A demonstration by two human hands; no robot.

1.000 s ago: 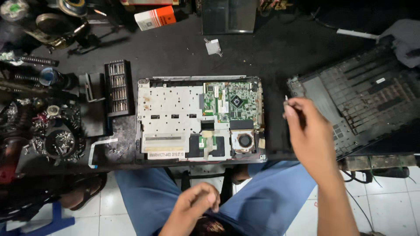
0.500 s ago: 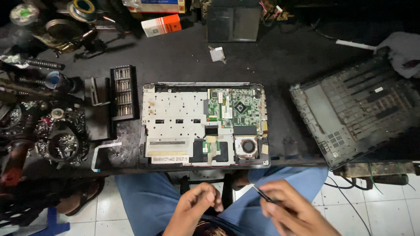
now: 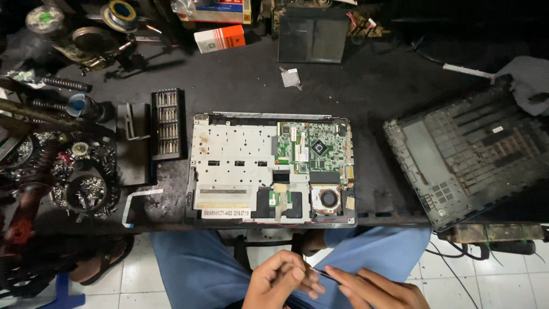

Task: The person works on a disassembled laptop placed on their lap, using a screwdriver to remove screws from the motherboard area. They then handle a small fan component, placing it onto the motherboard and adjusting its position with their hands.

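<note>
An opened laptop (image 3: 269,169) lies on the dark workbench, its silver metal frame, green circuit board (image 3: 311,147) and small fan (image 3: 328,198) exposed. Both my hands are below the bench edge, over my lap in blue trousers. My left hand (image 3: 280,280) is curled with its fingertips pinched together. My right hand (image 3: 374,289) holds a thin dark tool (image 3: 326,274) whose tip meets the left fingers. What the left fingers pinch is too small to tell.
The laptop's removed bottom cover (image 3: 469,154) lies at the right, overhanging the bench edge. A black screwdriver bit set (image 3: 167,123) stands left of the laptop. Screws, springs and metal parts crowd the far left (image 3: 63,166). A small orange-and-white box (image 3: 220,39) and a dark panel (image 3: 311,37) sit at the back.
My right hand came down from the bench's right side, beside the laptop, to my lap and met my left hand. The left hand stayed low over the lap.
</note>
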